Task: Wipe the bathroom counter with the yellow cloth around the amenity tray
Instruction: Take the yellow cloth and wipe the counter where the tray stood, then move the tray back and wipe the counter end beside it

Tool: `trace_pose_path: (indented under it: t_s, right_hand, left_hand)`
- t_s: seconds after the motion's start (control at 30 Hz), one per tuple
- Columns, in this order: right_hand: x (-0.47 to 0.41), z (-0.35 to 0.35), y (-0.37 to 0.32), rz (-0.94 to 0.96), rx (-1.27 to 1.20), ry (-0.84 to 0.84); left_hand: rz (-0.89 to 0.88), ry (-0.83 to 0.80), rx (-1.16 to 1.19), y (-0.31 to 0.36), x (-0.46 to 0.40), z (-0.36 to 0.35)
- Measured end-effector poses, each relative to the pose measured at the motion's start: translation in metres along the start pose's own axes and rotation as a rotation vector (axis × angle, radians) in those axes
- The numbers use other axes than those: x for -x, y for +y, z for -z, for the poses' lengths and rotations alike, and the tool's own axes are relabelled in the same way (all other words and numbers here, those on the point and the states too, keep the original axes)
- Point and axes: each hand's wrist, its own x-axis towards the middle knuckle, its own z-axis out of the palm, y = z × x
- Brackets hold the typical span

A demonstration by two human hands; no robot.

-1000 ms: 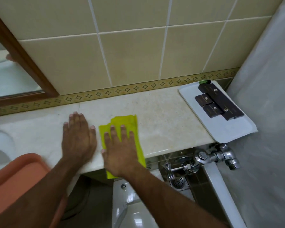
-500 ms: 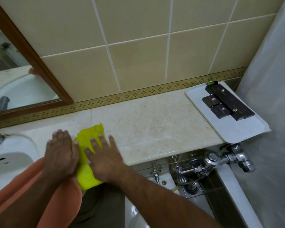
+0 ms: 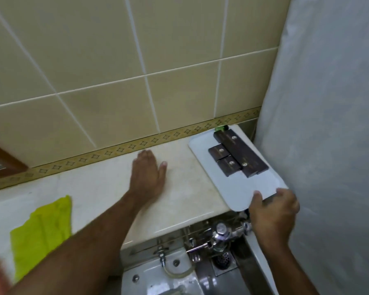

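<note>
The yellow cloth [image 3: 42,233] lies crumpled at the counter's left front edge, partly hanging over it, with no hand on it. My left hand [image 3: 147,175] rests flat, fingers together, on the beige marble counter [image 3: 185,199] just left of the amenity tray. The white amenity tray [image 3: 239,188] sits at the counter's right end and overhangs the front edge. It carries several dark brown boxes [image 3: 237,156]. My right hand [image 3: 272,213] grips the tray's near corner, thumb on top and fingers underneath.
A grey shower curtain [image 3: 332,124] hangs right beside the tray. Below the counter are chrome flush valves [image 3: 221,233] and a floor drain [image 3: 222,260]. Tiled wall runs behind the counter. A wooden mirror frame [image 3: 4,160] shows at far left, and something orange and blurred at bottom left.
Both hands left the yellow cloth, which now lies alone at the left. My left hand moved right onto the bare counter. My right hand reached over and took hold of the tray's near corner.
</note>
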Motion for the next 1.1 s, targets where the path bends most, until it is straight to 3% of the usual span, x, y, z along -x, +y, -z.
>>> trace_pose_path:
  t_s: [0.1, 0.2, 0.33, 0.47, 0.7, 0.87, 1.1]
  right_hand:
    - [-0.031, 0.002, 0.02, -0.172, -0.033, -0.098]
    - [-0.045, -0.006, 0.028, -0.129, 0.006, -0.116]
    - [-0.053, -0.014, 0.033, -0.129, 0.02, -0.105]
    - [-0.056, -0.004, 0.029, -0.091, 0.063, -0.058]
    - [-0.051, -0.01, -0.023, 0.136, 0.19, -0.223]
    - [-0.037, -0.085, -0.078, 0.338, 0.292, -0.467]
    - [-0.001, -0.191, -0.129, 0.505, 0.438, -0.547]
  left_hand:
    - [-0.017, 0.034, 0.068, 0.072, -0.054, -0.025]
    - [0.069, 0.036, 0.135, 0.114, -0.089, -0.036]
    - [0.27, -0.016, 0.244, 0.117, -0.117, -0.042]
    - [0.306, -0.054, 0.33, 0.106, -0.112, -0.027]
    - [0.457, 0.121, 0.321, 0.001, -0.008, 0.012]
    - [0.591, 0.131, 0.204, -0.088, 0.054, 0.041]
    - [0.687, 0.158, 0.185, -0.153, 0.094, 0.051]
